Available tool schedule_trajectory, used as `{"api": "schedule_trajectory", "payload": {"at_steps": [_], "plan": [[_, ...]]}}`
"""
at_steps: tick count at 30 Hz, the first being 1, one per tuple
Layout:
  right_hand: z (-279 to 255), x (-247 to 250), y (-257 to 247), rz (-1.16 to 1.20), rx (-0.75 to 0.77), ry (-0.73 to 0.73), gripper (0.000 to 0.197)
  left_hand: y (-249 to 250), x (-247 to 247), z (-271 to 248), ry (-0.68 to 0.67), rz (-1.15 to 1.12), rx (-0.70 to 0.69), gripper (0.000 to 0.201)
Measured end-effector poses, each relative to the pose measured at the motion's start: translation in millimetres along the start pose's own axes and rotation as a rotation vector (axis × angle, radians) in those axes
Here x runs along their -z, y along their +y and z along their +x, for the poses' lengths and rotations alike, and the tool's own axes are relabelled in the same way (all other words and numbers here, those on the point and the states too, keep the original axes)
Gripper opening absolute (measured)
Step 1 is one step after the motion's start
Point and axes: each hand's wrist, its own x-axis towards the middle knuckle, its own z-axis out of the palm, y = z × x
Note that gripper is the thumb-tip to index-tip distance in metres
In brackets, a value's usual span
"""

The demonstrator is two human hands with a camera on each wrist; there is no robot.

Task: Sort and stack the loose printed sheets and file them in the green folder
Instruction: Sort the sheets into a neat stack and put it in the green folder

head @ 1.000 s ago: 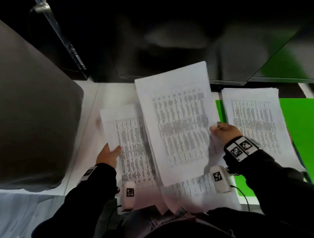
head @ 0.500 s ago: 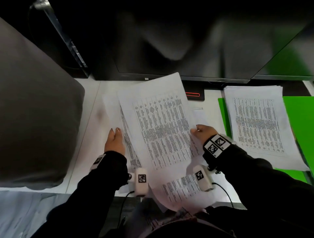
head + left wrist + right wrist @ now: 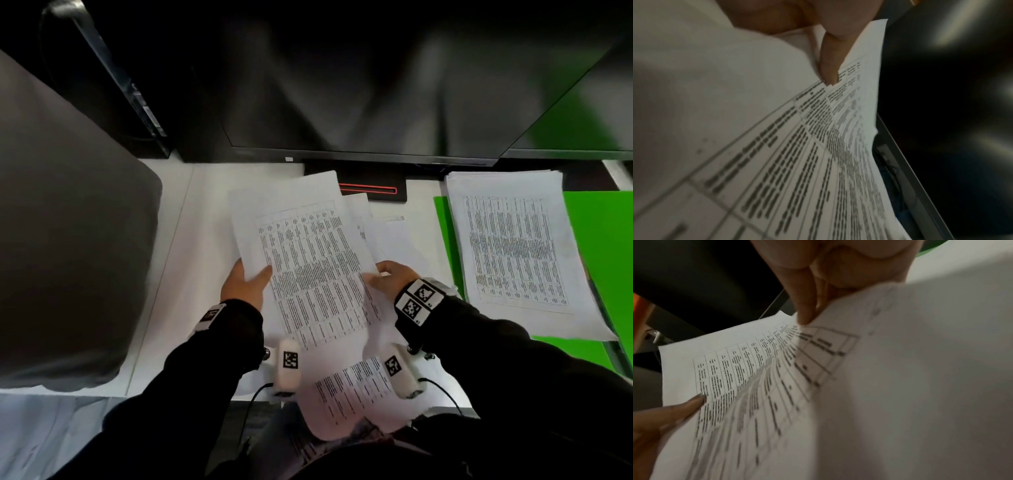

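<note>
A bundle of printed sheets (image 3: pixel 308 260) with dense tables hangs above the white desk (image 3: pixel 202 212), held between both hands. My left hand (image 3: pixel 248 281) pinches its left edge, thumb (image 3: pixel 830 65) on top of the print. My right hand (image 3: pixel 387 277) pinches the right edge, a finger (image 3: pixel 805 311) pressed on the paper (image 3: pixel 748 369). More loose sheets (image 3: pixel 383 236) lie under and behind the bundle. On the right the green folder (image 3: pixel 596 246) lies open with a neat stack of printed pages (image 3: pixel 513 253) on it.
A dark monitor (image 3: pixel 359 85) stands along the back of the desk, its base (image 3: pixel 373 188) marked by a red line. A large grey rounded object (image 3: pixel 61 240) fills the left side. Another printed sheet (image 3: pixel 346 394) hangs over the desk's front edge near my body.
The held bundle moved from the right toward the desk's middle and came lower. My left hand left the sheets lying on the desk and now pinches the bundle's left edge.
</note>
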Motion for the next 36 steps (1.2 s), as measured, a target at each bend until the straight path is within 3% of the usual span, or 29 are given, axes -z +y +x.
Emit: {"api": "schedule_trajectory", "payload": {"at_steps": [3, 5, 10, 16, 21, 26, 29, 33, 36], "plan": [[-5.6, 1.9, 11.6, -0.161, 0.035, -0.217, 0.046, -5.3, 8.3, 14.6, 0.049, -0.042, 0.014, 0.043], [-7.1, 2.0, 20.0, -0.291, 0.063, -0.247, 0.059, -2.9, 13.6, 21.7, 0.068, -0.101, 0.009, 0.033], [-4.7, 8.2, 34.5, -0.016, 0.066, -0.337, 0.024, 7.6, 28.9, 38.6, 0.102, -0.141, -0.008, 0.026], [1.2, 20.0, 29.7, 0.065, 0.09, -0.303, 0.024, 8.4, 34.7, 47.3, 0.114, -0.174, 0.002, 0.029], [-3.1, 11.4, 27.7, -0.166, 0.192, -0.385, 0.059, 5.6, 30.6, 41.7, 0.107, -0.201, 0.001, 0.033], [0.9, 26.3, 34.4, -0.393, 0.108, -0.257, 0.055, -1.3, 48.7, 50.8, 0.149, -0.131, -0.006, 0.03], [5.0, 44.3, 38.5, -0.548, 0.093, -0.182, 0.033, -4.4, 64.0, 59.9, 0.18, -0.113, -0.006, 0.031], [9.4, 84.4, 49.1, -0.407, -0.025, 0.128, 0.035, -5.4, 74.6, 60.6, 0.215, -0.049, -0.01, 0.033], [4.9, 119.8, 56.7, -0.278, -0.058, 0.298, 0.023, -7.9, 81.4, 57.0, 0.268, -0.03, -0.024, 0.032]]}}
